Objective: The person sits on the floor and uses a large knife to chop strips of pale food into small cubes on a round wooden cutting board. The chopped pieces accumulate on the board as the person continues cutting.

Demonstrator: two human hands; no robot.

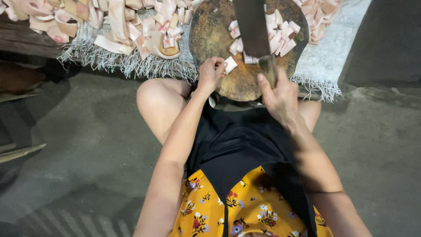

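A round, worn wooden chopping block stands in front of my knees. My right hand grips the wooden handle of a broad dark cleaver, whose blade lies over the block. My left hand pinches a small pale pink-and-white piece at the block's near edge. Several more cut pieces lie on the block to the right of the blade.
A fringed grey woven mat lies under the block, piled with long pale pink strips at the left and more at the top right. Dark wooden planks sit at far left. Grey concrete floor surrounds me.
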